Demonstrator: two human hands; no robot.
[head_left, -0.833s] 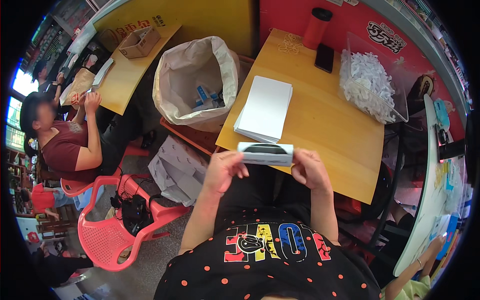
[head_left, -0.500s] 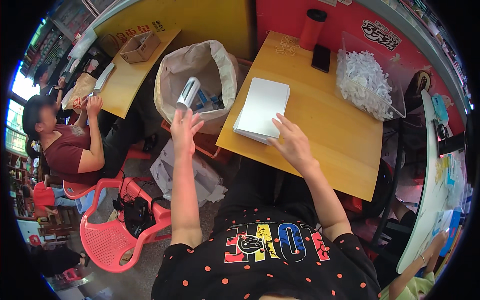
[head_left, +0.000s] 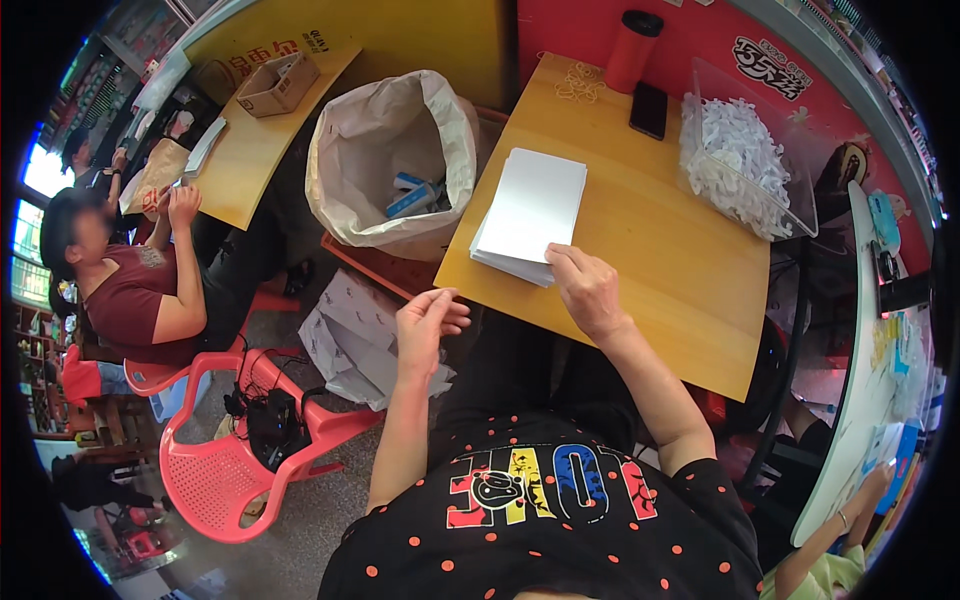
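Observation:
A stack of white paper sheets lies near the left edge of the wooden table. My right hand pinches the near right corner of the top sheet between thumb and fingers. Just off the table's near left corner is my left hand, its thumb and fingertips drawn together with nothing visible in them. Left of the table stands a large off-white sack, its mouth wide and several blue-and-white pieces inside.
Toward the back of the table are a red tumbler, a black phone, loose rubber bands and a clear bin of white paper strips. A red plastic chair stands at left, near a seated person.
The white-and-dark piece that was in the air over the sack is no longer visible. My left hand came back toward the table, fingers closing. My right fingers closed on the sheet's corner.

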